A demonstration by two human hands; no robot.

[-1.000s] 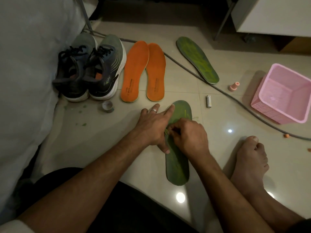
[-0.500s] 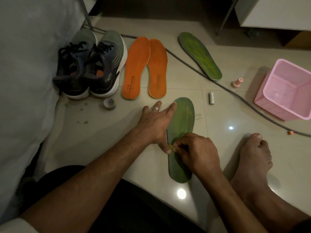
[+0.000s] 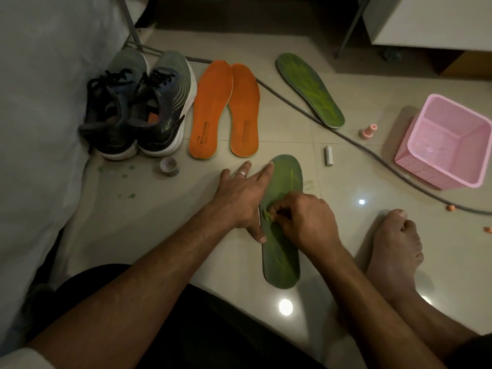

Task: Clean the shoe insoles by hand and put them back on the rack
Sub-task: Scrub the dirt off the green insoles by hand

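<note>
Basically, left hand [image 3: 241, 198] lies flat, fingers spread, pressing the near green insole [image 3: 282, 235] to the floor [image 3: 186, 235] so it can't slide. Right hand [image 3: 303, 219] curls, pinching a yellowish-green bit [image 3: 267, 214] off it. Far insoles: orange pair [image 3: 225, 110], other green insole [image 3: 310, 90].

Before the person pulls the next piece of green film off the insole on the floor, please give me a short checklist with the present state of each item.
1. Left hand presses flat on the near dark green foam insole, holding it in place: ok.
2. Right hand pinches a small light green peeled scrap: ok.
3. Insole lies flat on the beige tiled floor: ok.
4. Grey cable lies apart from the hands: ok.
5. Pink mesh plastic basket open for scraps: ok; whether it is within reach: cannot tell.
6. Film fully removed: not ok, streaks remain.
</note>
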